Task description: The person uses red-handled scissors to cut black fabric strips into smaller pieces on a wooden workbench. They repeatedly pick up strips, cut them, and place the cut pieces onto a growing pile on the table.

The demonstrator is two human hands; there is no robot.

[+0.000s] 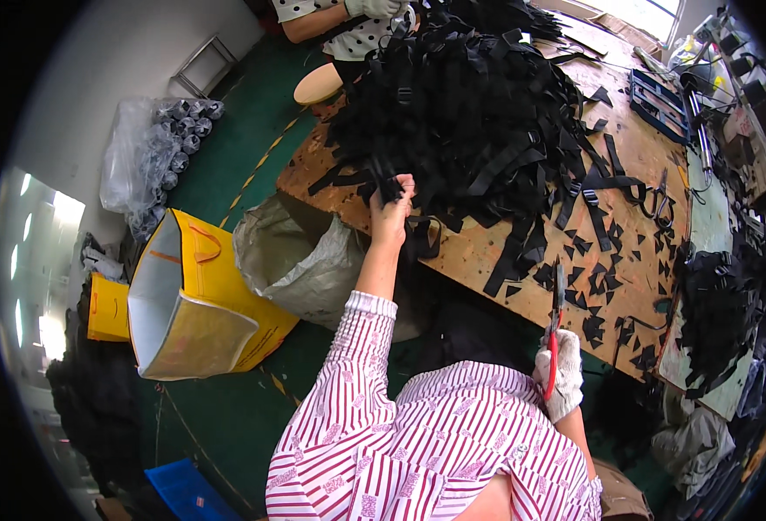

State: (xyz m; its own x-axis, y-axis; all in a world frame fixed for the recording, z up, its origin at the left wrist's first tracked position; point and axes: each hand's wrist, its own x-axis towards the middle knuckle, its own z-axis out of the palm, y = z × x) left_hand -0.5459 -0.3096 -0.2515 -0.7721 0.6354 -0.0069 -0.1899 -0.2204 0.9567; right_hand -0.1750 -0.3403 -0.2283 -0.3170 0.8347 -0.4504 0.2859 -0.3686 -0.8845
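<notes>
One strap pile (478,130) hogs 12 o'clock, two yellow bags (206,269) at 9. Left fingers (405,185) pinch straps, I think; right hand (565,375) is curled round one red-handled tool (550,365).

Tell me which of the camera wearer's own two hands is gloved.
The right hand: it wears a whitish glove and holds red-handled scissors. The left hand, on the black straps, is bare.

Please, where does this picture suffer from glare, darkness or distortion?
Head view: straight edges bend and corners go black; head view: window at top right glares, pale surface at left shows bright reflections; head view: strap pile is so dark that many straps merge.
</notes>
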